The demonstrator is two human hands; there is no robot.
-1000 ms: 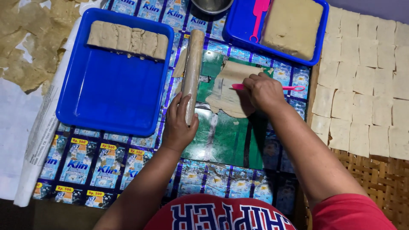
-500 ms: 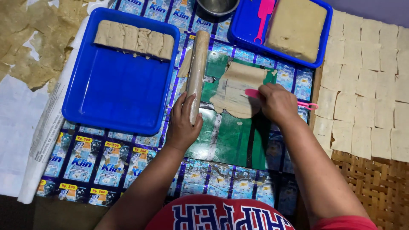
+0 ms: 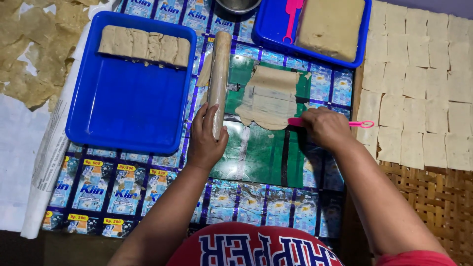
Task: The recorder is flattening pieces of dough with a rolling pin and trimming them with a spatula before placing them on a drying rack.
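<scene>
1. Gripping the near end of the wooden rolling pin (image 3: 218,79) with the left hand (image 3: 206,138), steadying it at frame centre.
2. Clenching the pink cutter (image 3: 331,122) in the right hand (image 3: 326,127), drawing it along the near edge of the flattened dough sheet (image 3: 268,96), seemingly to trim it.
3. Working on a worktop (image 3: 256,197) covered with glossy sachet wrappers; blue tray (image 3: 128,108) of dough slabs (image 3: 144,45) upper left, cut squares (image 3: 419,83) drying on woven matting at right.

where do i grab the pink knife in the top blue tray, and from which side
Take the pink knife by its upper end, coming from above. It lies flat in the small blue tray, left of the dough block; the left wall sits close, so there is little room for sideways approaches.
</scene>
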